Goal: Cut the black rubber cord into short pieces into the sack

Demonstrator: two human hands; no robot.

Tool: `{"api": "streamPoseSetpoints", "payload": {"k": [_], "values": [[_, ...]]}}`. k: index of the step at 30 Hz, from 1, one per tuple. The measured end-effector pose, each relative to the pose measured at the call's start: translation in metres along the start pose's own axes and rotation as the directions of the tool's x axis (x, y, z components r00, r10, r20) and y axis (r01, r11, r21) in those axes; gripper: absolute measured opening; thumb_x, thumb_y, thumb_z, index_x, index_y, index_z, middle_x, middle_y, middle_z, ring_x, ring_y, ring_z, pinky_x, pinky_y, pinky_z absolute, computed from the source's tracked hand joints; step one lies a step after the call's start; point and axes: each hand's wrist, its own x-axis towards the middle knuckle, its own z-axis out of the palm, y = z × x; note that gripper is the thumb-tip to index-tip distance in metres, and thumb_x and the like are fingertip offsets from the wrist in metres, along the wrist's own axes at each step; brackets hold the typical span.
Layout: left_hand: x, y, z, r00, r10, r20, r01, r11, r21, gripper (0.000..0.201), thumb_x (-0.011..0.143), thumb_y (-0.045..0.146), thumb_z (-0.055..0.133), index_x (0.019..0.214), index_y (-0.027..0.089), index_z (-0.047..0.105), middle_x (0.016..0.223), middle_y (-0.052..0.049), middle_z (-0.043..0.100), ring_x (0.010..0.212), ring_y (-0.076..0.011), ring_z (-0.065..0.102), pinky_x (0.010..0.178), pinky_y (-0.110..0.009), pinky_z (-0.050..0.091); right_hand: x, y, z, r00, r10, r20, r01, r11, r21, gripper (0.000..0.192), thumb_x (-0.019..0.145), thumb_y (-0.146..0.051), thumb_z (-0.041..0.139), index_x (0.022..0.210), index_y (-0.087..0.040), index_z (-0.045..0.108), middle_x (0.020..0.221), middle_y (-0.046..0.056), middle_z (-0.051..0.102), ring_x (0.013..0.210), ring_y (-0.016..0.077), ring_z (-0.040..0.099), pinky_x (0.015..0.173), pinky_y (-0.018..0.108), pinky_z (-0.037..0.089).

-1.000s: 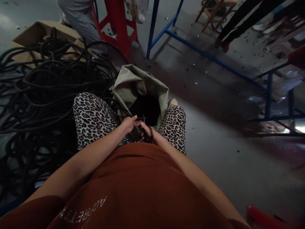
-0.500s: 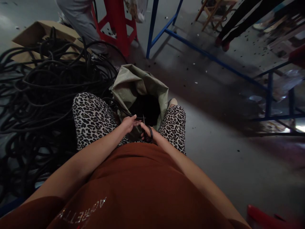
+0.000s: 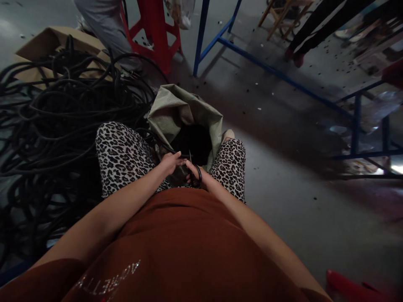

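Note:
Between my knees stands a grey-green sack [image 3: 160, 115] with its mouth spread wide and a dark inside. My left hand [image 3: 171, 162] is at the sack's near edge, closed on a black rubber cord [image 3: 161, 143] that comes in from the left. Beside it, almost touching, my right hand [image 3: 194, 171] grips scissors [image 3: 200, 175] with black handles. Their thin blade points up over the sack opening. The cord's end near the blade is too small to make out.
A big tangle of black cord [image 3: 72, 109] lies to my left, partly in a cardboard box [image 3: 34, 50]. Ahead are a red stool [image 3: 154, 37] and a blue metal frame [image 3: 252, 56]. Other people's legs [image 3: 324, 25] show at the top. Small scraps dot the floor.

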Motion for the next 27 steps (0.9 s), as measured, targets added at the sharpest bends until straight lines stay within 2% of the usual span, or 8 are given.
{"api": "streamPoseSetpoints", "payload": {"k": [7,12,19,27], "values": [[-0.0006,0.0004,-0.001,1.0,-0.026,0.003,0.026,0.998,-0.055,0.013,0.081,0.013,0.063,0.084,0.011,0.051,0.065,-0.008,0.064,0.056,-0.0192,0.067,0.061,-0.032,0.055,-0.0016,-0.0001,-0.0003,1.0,0.01,0.009,-0.01,0.999,0.035,0.057,0.087,-0.065,0.043,0.112,-0.015,0.052,0.064,0.001,0.058,0.043,0.0095,0.055,0.036,0.015,0.034],[0.0012,0.0,-0.0016,1.0,0.007,0.024,-0.007,1.0,0.002,0.01,0.083,0.012,0.061,0.082,0.011,0.051,0.062,-0.008,0.064,0.055,-0.0185,0.066,0.059,-0.03,0.055,0.001,0.0006,-0.0005,1.0,-0.019,0.009,0.019,0.997,0.08,0.056,0.088,-0.065,0.04,0.111,-0.016,0.054,0.059,0.0,0.057,0.042,0.0094,0.055,0.036,0.014,0.034],[-0.0009,0.0009,-0.0013,1.0,0.0,-0.001,0.0,1.0,-0.024,0.014,0.08,0.013,0.065,0.081,0.011,0.051,0.063,-0.008,0.064,0.055,-0.0186,0.066,0.06,-0.031,0.055,-0.0018,-0.0017,0.0005,0.999,-0.043,-0.025,0.044,0.999,0.028,0.053,0.089,-0.062,0.043,0.108,-0.014,0.054,0.056,-0.001,0.055,0.038,0.009,0.052,0.034,0.015,0.034],[-0.0003,0.0013,-0.0034,1.0,-0.01,0.02,0.01,1.0,0.006,0.016,0.079,0.014,0.065,0.081,0.013,0.049,0.066,-0.007,0.063,0.058,-0.0179,0.066,0.06,-0.031,0.055,-0.0004,-0.0007,-0.0016,0.996,-0.076,-0.037,0.076,0.997,-0.019,0.053,0.088,-0.062,0.045,0.104,-0.013,0.055,0.052,-0.002,0.053,0.036,0.0087,0.05,0.034,0.016,0.036]]}}
